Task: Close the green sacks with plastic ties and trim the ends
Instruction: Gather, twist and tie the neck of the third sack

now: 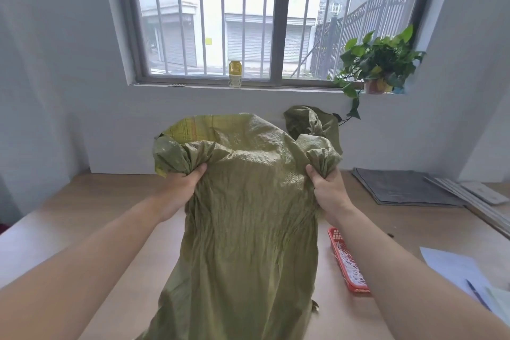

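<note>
Green sack [248,215] on tabletop [110,215]: woven, limp, crinkly, likely light and slick. Left hand [179,190], right hand [329,190] each clenched on bunched mouth edge. Best hold: gathered neck below rim.

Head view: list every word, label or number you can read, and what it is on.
None can be read.
Yellow-capped bottle on the windowsill: label print too blurred.
Yellow notice on the shutter outside: too small.
Grey folder on the table: faint marks, illegible.
</note>
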### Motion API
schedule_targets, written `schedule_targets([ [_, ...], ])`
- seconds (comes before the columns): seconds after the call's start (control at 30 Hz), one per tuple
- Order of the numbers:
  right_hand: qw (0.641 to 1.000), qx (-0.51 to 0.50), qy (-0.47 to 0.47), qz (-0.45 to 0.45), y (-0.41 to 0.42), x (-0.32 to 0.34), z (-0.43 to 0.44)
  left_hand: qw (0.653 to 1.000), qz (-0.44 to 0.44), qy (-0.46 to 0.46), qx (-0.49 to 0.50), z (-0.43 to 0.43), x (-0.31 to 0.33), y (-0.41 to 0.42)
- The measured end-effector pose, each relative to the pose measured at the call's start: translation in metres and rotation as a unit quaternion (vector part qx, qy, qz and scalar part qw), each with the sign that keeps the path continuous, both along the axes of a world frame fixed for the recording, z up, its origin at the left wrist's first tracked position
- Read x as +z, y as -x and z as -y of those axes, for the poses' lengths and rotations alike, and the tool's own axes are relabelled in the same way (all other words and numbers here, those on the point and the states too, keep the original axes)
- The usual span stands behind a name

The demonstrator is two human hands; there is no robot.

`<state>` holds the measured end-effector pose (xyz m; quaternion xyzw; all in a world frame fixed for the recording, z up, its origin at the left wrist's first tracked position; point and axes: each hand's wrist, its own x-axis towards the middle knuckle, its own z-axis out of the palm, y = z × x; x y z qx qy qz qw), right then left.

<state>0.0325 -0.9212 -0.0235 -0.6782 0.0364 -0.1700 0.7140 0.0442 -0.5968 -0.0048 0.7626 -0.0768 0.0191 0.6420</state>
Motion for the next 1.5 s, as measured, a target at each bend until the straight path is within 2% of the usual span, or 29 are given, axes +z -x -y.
schedule_targets([
  [0.13,0.999,0.024,-0.029,-0.002,0.005,0.003,-0.002,0.999,-0.024,0.019,-0.029,0.005,0.003,0.002],
  [0.3,0.997,0.072,-0.027,-0.002,0.015,0.008,0.002,0.987,-0.049,-0.123,-0.096,0.002,0.002,0.0],
  [0.53,0.997,0.068,0.01,-0.038,0.009,0.004,0.004,0.993,-0.079,-0.067,-0.063,0.021,-0.002,-0.007],
  [0.73,0.995,0.074,0.049,-0.04,-0.001,-0.003,-0.006,0.993,-0.063,-0.074,-0.064,0.034,-0.009,-0.007],
  [0.97,0.996,0.08,0.031,-0.033,-0.008,-0.003,-0.013,0.993,-0.049,-0.096,-0.052,0.044,-0.012,-0.007],
  [1.23,0.993,0.099,-0.055,-0.036,-0.001,-0.005,-0.022,0.987,-0.134,0.055,-0.062,0.055,-0.007,-0.002],
  [1.33,0.988,0.123,-0.082,-0.036,0.002,-0.004,-0.022,0.985,-0.14,0.025,-0.102,0.06,-0.004,0.005],
  [1.43,0.987,0.156,-0.025,-0.021,0.005,-0.002,-0.02,0.987,-0.111,-0.038,-0.108,0.059,-0.008,0.008],
  [1.5,0.986,0.164,0.03,0.003,0.005,-0.003,-0.019,0.992,-0.09,-0.033,-0.087,0.059,-0.012,0.004],
])
